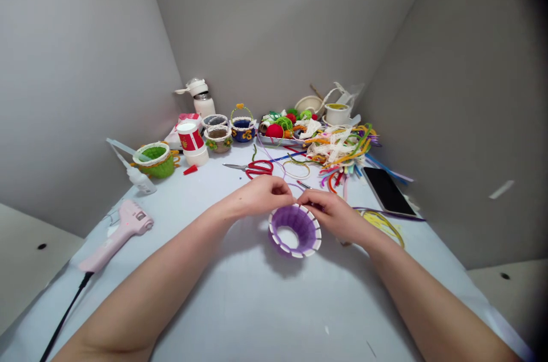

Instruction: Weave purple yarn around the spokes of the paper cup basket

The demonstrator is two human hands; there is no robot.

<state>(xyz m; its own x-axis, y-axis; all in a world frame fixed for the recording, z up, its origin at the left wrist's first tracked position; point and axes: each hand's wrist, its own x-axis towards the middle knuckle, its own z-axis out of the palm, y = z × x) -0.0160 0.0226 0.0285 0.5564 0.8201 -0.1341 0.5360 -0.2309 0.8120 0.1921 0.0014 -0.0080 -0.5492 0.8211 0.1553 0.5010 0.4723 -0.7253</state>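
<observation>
A small purple-and-white slotted paper cup [274,235] tilts toward me in the middle, purple yarn woven round its wall. My right hand [329,210] is closed on the cup's far right rim, thumb and fingers pinched together. Against the far rim, the fingertips of my left hand [270,195] are pinched shut. A thin strand of purple yarn [280,167] comes from the back of the table toward both sets of fingertips, which hide its end. Just beyond my left hand lie red-handled scissors [260,168].
At left are a pink glue gun [117,233], a glue bottle [140,179] and a green basket [156,162]. Small decorated baskets [243,129] stand behind. A tray of yarn balls [274,132], a heap of colored strips [338,148] and a phone [390,190] occupy the back right.
</observation>
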